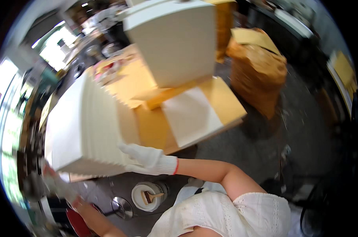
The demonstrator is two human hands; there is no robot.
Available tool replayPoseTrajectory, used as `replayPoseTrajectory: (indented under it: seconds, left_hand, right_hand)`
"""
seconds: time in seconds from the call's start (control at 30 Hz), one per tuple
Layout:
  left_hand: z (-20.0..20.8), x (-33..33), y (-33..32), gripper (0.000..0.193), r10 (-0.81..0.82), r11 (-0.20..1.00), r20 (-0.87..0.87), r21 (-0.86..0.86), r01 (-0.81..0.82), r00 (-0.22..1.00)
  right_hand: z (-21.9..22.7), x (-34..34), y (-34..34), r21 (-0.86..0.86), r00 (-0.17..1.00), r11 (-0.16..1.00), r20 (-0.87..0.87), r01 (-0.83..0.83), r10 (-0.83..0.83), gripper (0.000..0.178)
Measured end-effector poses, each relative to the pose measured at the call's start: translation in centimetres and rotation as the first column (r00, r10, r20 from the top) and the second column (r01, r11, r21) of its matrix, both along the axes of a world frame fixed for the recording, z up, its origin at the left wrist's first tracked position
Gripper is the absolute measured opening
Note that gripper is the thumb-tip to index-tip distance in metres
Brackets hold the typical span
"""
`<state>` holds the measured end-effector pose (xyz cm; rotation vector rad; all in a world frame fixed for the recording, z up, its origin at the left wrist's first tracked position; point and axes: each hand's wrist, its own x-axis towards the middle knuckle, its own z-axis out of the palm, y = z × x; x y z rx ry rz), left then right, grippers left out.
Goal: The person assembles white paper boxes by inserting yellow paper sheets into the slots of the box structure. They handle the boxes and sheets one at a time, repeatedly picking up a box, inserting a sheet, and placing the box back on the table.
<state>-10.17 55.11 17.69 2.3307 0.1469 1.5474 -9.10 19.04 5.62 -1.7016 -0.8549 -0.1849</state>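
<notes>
A thick stack of white paper blocks [100, 134], its layers showing as ridges, stands on the left part of the table. My right hand [149, 158], in a white knitted glove with a red-edged cuff, lies against the near right side of this stack. Its thumb and fingers are stretched apart, and some fingertips are hard to make out against the white. Near the stack's lower left corner is my left hand [59, 185], smeared by motion. It seems gloved too; its fingers and any contact with the stack cannot be made out.
A taller white stack [179, 47] stands farther back on the table. A white sheet [191, 114] lies over yellow-brown board. Below is a white bucket [138, 200] with a brush [152, 197]. A large orange-brown bag [257, 71] stands right; a round metal base [121, 208] is on the floor.
</notes>
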Motion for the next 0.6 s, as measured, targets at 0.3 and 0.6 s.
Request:
replayPoseTrajectory:
  seconds: [0.3,0.6]
  left_hand:
    - [-22.1,4.6,-47.3,0.026,-0.75,0.282,-0.646,-0.119,0.952,0.142]
    - [-28.5,8.7,-55.8,0.037,-0.643,0.269,-0.764,-0.155,0.951,0.057]
  right_hand:
    - [-20.6,-9.7,-22.5,0.076,0.423,0.759,-0.864,0.647,-0.274,0.039]
    - [-25.3,-11.7,-28.6,0.176,0.288,0.481,-0.943,0.859,-0.169,0.04]
